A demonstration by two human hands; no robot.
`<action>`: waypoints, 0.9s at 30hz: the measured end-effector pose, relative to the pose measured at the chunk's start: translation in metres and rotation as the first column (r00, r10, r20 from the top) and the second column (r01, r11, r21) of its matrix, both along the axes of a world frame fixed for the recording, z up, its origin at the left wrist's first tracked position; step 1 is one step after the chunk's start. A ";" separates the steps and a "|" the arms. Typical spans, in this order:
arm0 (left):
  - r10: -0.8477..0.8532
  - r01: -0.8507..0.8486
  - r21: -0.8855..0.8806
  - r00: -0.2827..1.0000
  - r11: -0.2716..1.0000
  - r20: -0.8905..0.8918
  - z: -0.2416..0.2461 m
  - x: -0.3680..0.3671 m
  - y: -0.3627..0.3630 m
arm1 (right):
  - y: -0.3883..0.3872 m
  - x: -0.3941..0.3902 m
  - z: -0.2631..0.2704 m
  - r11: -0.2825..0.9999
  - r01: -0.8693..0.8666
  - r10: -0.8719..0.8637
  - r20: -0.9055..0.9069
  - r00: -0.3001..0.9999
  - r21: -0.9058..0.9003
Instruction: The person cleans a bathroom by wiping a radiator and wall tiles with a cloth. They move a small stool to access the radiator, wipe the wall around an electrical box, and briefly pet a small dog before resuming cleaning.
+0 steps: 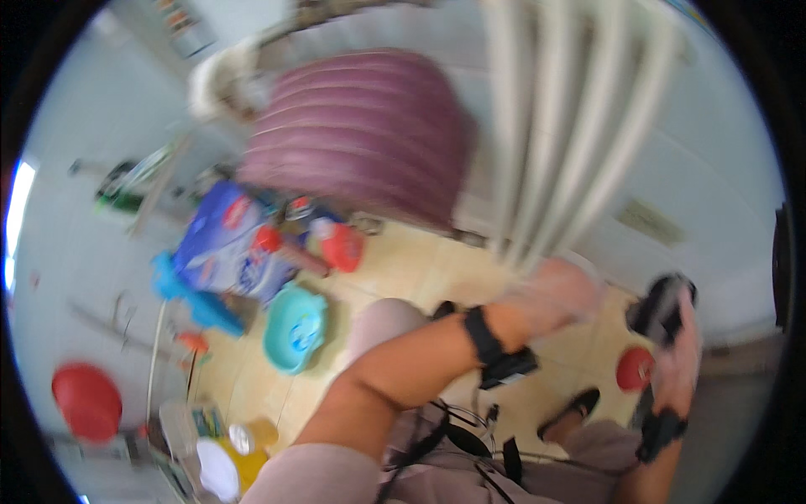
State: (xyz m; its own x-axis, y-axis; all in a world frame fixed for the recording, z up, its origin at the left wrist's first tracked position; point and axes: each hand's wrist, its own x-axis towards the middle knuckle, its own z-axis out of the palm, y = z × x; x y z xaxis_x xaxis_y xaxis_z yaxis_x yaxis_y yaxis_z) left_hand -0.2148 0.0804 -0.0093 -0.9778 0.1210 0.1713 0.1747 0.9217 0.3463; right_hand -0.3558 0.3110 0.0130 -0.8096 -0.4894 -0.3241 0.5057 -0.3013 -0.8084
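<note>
Motion blur softens both hands. My left hand (557,295), with a thin clear covering that looks like a plastic glove, is at the lower end of a white tubular radiator (554,138). Its fingers are not distinct, and I cannot tell whether it touches the tubes. At the right, my right hand (677,359) is around a dark object (658,309), too blurred to name. Each wrist wears a black strap with a small device. A red round container (635,368) stands on the floor beside my right hand.
A mauve ribbed cover (365,132) bulges beside the radiator. On the tiled floor (434,264) are a turquoise basin (295,327), a blue detergent bag (227,246), a red bottle (340,244) and a yellow container (233,463). A red basin (87,402) is at the left wall.
</note>
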 end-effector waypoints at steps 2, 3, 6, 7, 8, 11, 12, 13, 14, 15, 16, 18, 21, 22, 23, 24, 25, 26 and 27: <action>-0.092 0.073 -0.162 0.989 0.984 -0.113 -0.008 0.006 -0.005 | -0.004 0.004 0.004 0.926 -0.042 0.230 -0.470 0.852 0.376; -0.109 0.093 -0.180 0.991 0.979 -0.081 -0.012 0.010 -0.009 | -0.006 0.004 0.002 0.728 0.332 0.431 -0.777 0.459 0.600; -0.054 0.049 -0.078 0.997 0.996 -0.058 -0.009 0.006 -0.013 | -0.006 0.002 -0.002 0.991 -0.037 0.064 -0.211 0.975 0.128; -0.010 0.016 -0.118 0.999 0.993 0.046 -0.006 0.001 -0.014 | -0.007 0.001 -0.006 0.994 0.079 -0.071 0.104 0.992 -0.081; 0.026 -0.022 -0.026 0.986 0.999 0.167 -0.002 -0.001 -0.009 | -0.007 0.001 -0.007 0.990 0.067 -0.051 0.130 0.990 -0.120; 0.087 -0.126 0.158 0.969 0.979 0.231 0.010 -0.012 -0.002 | -0.008 0.000 -0.012 0.983 0.075 -0.049 0.150 0.987 -0.167; 0.071 -0.103 0.165 0.980 0.981 0.188 0.011 -0.016 -0.001 | -0.009 0.002 -0.012 0.983 0.101 -0.075 0.167 0.983 -0.153; 0.070 -0.099 0.178 0.984 0.979 0.163 0.012 -0.021 0.002 | -0.009 0.001 -0.011 0.982 0.122 -0.094 0.188 0.978 -0.143; 0.045 -0.086 0.331 0.991 0.940 0.130 0.011 -0.024 0.001 | -0.010 0.004 -0.011 0.979 0.094 -0.065 0.158 0.985 -0.182; 0.047 -0.094 0.477 0.993 0.874 0.110 0.010 -0.027 0.003 | -0.010 0.002 -0.009 0.991 0.123 -0.109 0.185 0.977 -0.062; 0.084 -0.165 0.583 0.983 0.796 0.163 0.009 -0.028 0.003 | -0.012 0.005 -0.009 0.993 0.047 -0.034 0.116 0.993 -0.112; 0.017 -0.106 0.708 0.991 0.698 0.131 0.009 -0.028 0.004 | -0.013 0.006 -0.008 0.984 -0.060 0.063 0.013 0.998 -0.169; -0.040 -0.224 0.808 0.956 0.545 0.292 0.012 -0.024 0.006 | -0.018 0.009 -0.013 0.977 -0.168 0.149 -0.146 0.978 -0.129; -0.090 -0.210 0.862 0.956 0.462 0.281 0.013 -0.023 0.007 | -0.020 0.011 -0.016 0.976 -0.206 0.186 -0.235 0.954 -0.064; -0.055 -0.291 0.807 0.927 0.514 0.370 0.014 -0.023 0.009 | -0.022 0.013 -0.020 0.974 -0.227 0.213 -0.338 0.917 -0.001; -0.044 -0.301 0.788 0.923 0.538 0.383 0.015 -0.024 0.010 | -0.023 0.016 -0.022 0.963 -0.270 0.254 -0.264 0.930 -0.024; -0.033 -0.309 0.767 0.919 0.562 0.393 0.016 -0.025 0.013 | -0.025 0.018 -0.026 0.951 -0.308 0.288 -0.335 0.897 -0.007; -0.034 -0.319 0.761 0.913 0.565 0.407 0.017 -0.027 0.014 | -0.028 0.021 -0.027 0.941 -0.338 0.307 -0.439 0.844 0.008; -0.060 -0.293 0.797 0.923 0.527 0.379 0.018 -0.029 0.016 | -0.029 0.024 -0.028 0.924 -0.380 0.340 -0.559 0.756 0.048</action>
